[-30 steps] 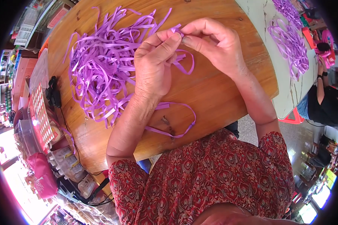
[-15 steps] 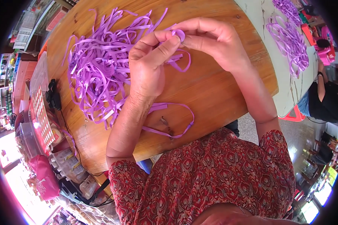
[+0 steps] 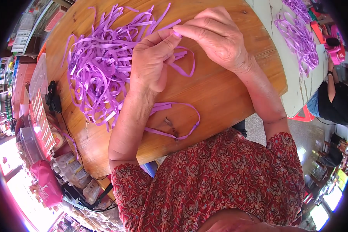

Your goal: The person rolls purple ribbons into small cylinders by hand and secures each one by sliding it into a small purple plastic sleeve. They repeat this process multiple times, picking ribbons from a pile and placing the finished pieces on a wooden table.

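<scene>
Both my hands meet above the far part of a wooden table [image 3: 220, 100]. Between their fingertips is a small piece of purple ribbon [image 3: 177, 34], mostly covered by the fingers. My left hand [image 3: 152, 58] pinches it between thumb and forefinger. From the other side, my right hand [image 3: 216, 36] closes on it with thumb and forefinger, back of the hand turned up. A big tangled heap of purple ribbons [image 3: 100, 73] lies beyond and left of my left hand. One ribbon loop [image 3: 195, 125] with a small dark purple knot or band lies nearer me, passing under my left forearm.
On the right stands a pale marbled table [image 3: 270, 23] with another bundle of purple ribbons [image 3: 297, 46]. A person [image 3: 332, 96] in dark clothing sits beyond it. Along the left edge are a black cable [image 3: 53, 98], a sheet of round stickers [image 3: 42, 120] and a pink pouch [image 3: 46, 183].
My right hand has turned over so its back faces up, its fingers folding closer. The ribbon piece, a visible round loop before, is now mostly hidden between the fingertips.
</scene>
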